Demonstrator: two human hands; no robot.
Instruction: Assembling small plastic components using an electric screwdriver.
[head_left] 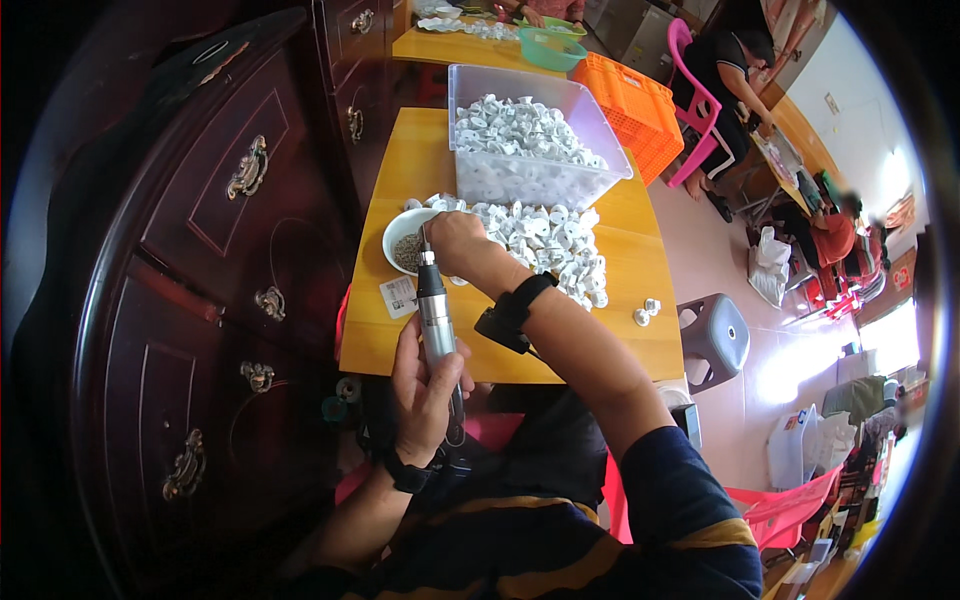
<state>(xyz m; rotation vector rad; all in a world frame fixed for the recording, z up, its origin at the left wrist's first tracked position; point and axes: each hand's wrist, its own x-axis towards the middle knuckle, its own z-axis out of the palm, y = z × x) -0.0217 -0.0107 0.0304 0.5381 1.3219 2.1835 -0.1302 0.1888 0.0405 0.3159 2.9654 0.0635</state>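
Note:
My left hand (420,400) is wrapped round a silver and black electric screwdriver (437,325), which points up and away from me. My right hand (455,240) reaches across to the screwdriver's tip, its fingers bent inward; whatever they pinch is hidden behind the hand. Just left of it stands a white bowl (391,232) with many small metal screws (408,250) in it. Beyond and right of that hand spreads a heap of small white plastic parts (545,240). A printed white card (398,297) lies below the bowl.
A clear plastic bin (540,185) full of similar white parts stands at the table's back. Dark drawers (215,190) rise close on the left. An orange crate (628,110) and a grey stool (722,340) are on the right. Other people (725,80) work farther off.

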